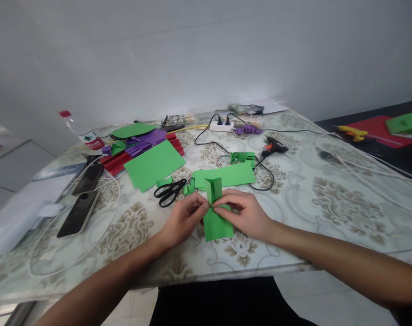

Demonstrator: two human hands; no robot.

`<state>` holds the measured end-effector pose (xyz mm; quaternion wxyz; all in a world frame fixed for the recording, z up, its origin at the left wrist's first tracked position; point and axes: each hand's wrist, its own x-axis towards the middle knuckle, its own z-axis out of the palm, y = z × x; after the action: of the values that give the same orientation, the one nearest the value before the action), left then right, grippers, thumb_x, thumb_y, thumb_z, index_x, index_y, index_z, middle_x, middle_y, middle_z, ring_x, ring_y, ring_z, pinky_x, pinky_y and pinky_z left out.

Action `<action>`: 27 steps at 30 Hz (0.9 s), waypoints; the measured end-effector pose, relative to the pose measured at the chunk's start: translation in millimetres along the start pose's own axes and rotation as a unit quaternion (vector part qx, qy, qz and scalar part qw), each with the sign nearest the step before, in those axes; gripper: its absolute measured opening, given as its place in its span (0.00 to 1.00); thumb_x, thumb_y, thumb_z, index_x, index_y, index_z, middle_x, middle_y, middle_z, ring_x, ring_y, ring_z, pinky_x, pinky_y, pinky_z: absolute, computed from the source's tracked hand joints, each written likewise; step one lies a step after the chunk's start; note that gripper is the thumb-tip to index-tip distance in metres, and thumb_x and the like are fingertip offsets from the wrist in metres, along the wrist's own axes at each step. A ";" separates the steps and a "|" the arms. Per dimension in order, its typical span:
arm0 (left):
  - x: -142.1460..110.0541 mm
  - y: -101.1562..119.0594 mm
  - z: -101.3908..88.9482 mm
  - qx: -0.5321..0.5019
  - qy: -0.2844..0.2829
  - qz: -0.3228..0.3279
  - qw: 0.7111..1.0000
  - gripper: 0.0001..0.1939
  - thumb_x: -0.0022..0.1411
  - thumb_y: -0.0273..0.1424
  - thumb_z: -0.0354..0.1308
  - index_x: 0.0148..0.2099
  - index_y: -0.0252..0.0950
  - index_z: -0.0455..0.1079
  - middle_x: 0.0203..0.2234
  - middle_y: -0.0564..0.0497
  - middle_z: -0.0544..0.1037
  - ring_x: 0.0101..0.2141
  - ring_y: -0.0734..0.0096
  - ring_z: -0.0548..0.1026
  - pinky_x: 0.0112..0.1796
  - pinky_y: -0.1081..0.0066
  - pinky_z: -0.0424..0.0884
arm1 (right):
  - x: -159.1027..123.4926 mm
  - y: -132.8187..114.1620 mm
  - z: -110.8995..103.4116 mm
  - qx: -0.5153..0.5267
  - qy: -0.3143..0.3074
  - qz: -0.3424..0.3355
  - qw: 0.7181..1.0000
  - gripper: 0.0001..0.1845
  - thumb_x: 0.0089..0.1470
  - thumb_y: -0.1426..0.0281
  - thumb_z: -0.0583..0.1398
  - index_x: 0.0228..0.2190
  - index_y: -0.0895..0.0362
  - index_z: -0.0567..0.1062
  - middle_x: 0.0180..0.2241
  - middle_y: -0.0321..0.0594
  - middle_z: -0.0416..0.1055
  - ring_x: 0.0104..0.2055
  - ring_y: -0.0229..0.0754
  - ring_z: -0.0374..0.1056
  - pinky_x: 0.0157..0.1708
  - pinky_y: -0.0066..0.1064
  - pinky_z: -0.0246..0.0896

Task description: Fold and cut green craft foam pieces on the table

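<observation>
Paper piece [218, 228], bright green, rectangular and creased, is held between the fingertips of both hands, over the near part of the table. Its narrower upper part is folded into a channel and rises beyond the fingers; its wider, flatter lower part extends from them toward the body. Whether its lower edge touches the cloth cannot be told.

Left hand [185, 218]: thumb and index finger closed in a pinch on the left side of the fold, remaining fingers curled under. Right hand [249, 215]: thumb and index finger pinched at the fold from the right — the two sets of fingertips almost meet.

Just beyond the fingers: long light-green paper strip [236, 174], lying flat. Past it, small bundle of curled green paper [243, 157]. Left of the fingers and slightly beyond: black-handled scissors [168, 194], handles nearest the body. Farther out on that side: large rectangular green paper sheets [154, 165], overlapping, with pleated red paper [116, 162] farther left.

Beyond the fingers to the right: black glue gun with an orange trigger [274, 147]. Well beyond the fingers, toward the wall: white plastic power strip [222, 125] with two black plugs [227, 121] in it; curled purple paper [248, 130] just to its right. Well left of the fingers: dark-screened smartphone [78, 214], flat on the pale floral tablecloth [294, 258].
</observation>
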<state>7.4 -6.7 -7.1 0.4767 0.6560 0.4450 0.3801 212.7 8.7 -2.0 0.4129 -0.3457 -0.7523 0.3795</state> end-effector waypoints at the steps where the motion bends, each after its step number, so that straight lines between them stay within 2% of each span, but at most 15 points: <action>1: 0.2 -0.6 0.0 -0.002 0.000 0.001 1.000 0.13 0.68 0.38 0.55 0.35 0.35 0.67 0.23 0.56 0.69 0.25 0.76 0.68 0.27 0.76 0.63 | 0.0 0.1 0.0 0.004 0.001 -0.001 1.000 0.06 0.58 0.68 0.63 0.34 0.54 0.82 0.32 0.41 0.75 0.32 0.41 0.69 0.30 0.32 0.61; 8: 0.6 1.0 0.3 -0.006 -0.005 0.010 1.000 0.12 0.69 0.38 0.55 0.36 0.34 0.67 0.24 0.55 0.67 0.26 0.77 0.65 0.27 0.76 0.61 | -0.2 1.6 0.5 0.012 0.009 0.003 1.000 0.06 0.57 0.69 0.63 0.34 0.54 0.82 0.35 0.42 0.76 0.33 0.42 0.70 0.32 0.32 0.62; 14: 0.4 1.6 0.7 0.005 -0.001 0.017 1.000 0.13 0.69 0.38 0.55 0.36 0.34 0.67 0.24 0.55 0.66 0.26 0.76 0.63 0.28 0.75 0.60 | -0.1 1.8 0.3 0.004 0.013 0.005 1.000 0.05 0.55 0.72 0.63 0.32 0.55 0.82 0.31 0.41 0.73 0.31 0.40 0.69 0.29 0.31 0.60; 19: -0.8 -1.9 1.9 -0.033 -0.019 0.013 0.999 0.10 0.69 0.36 0.55 0.38 0.35 0.67 0.26 0.54 0.69 0.28 0.74 0.67 0.31 0.74 0.64 | -0.8 3.2 0.6 0.005 0.014 -0.009 1.000 0.07 0.53 0.76 0.62 0.32 0.56 0.82 0.36 0.43 0.78 0.36 0.42 0.73 0.32 0.31 0.64; 23: -3.2 -2.1 3.4 -0.079 -0.012 0.012 0.997 0.08 0.66 0.34 0.59 0.41 0.37 0.64 0.28 0.54 0.70 0.30 0.74 0.69 0.32 0.74 0.64 | -2.0 4.6 0.8 0.003 0.030 0.011 0.999 0.10 0.52 0.75 0.62 0.34 0.55 0.83 0.44 0.45 0.78 0.41 0.44 0.75 0.35 0.32 0.68; 27: -5.1 -0.1 4.9 -0.098 -0.008 0.016 0.995 0.11 0.65 0.33 0.61 0.44 0.39 0.61 0.29 0.56 0.71 0.31 0.74 0.70 0.34 0.74 0.65 | -1.9 1.8 -0.6 0.013 0.022 0.013 1.000 0.10 0.52 0.75 0.61 0.34 0.55 0.84 0.43 0.45 0.78 0.42 0.45 0.75 0.36 0.32 0.69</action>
<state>10.4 -13.0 -8.8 0.5361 0.6163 0.3910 0.4242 214.5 8.1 -4.1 0.4289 -0.3583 -0.7336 0.3868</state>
